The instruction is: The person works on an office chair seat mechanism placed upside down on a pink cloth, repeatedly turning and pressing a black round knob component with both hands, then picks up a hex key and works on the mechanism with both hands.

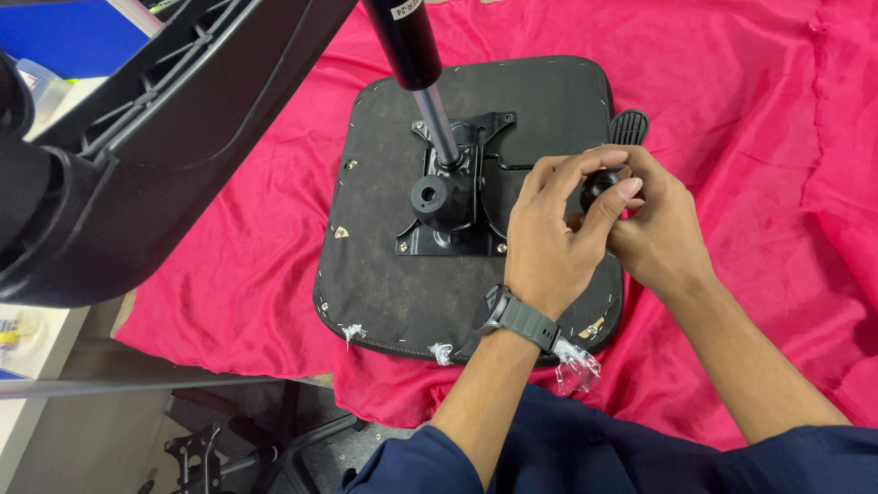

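Head view. The black, roughly square upholstered chair seat lay upside down on the crumpled pink satin cloth that covered the worktop; I judge the cloth was there to keep the seat from scuffing and sliding, and the inversion to bring the black metal tilt mechanism plate uppermost within my reach. A black-and-silver gas lift cylinder rose from the plate towards the camera, leaning slightly left.

My left hand, with a dark wristwatch, was curled, thumb and fingers closed around the small round black plastic knob at the seat's right edge. My right hand closed on the same knob from the other side, fingers touching the left hand's. Two hands, probably for steadiness.

The knob looked smooth, glossy and ball-shaped, mostly hidden by fingers. Just beyond it sat a ribbed black oval lever paddle. A large black plastic chair backrest shell stood at the left.
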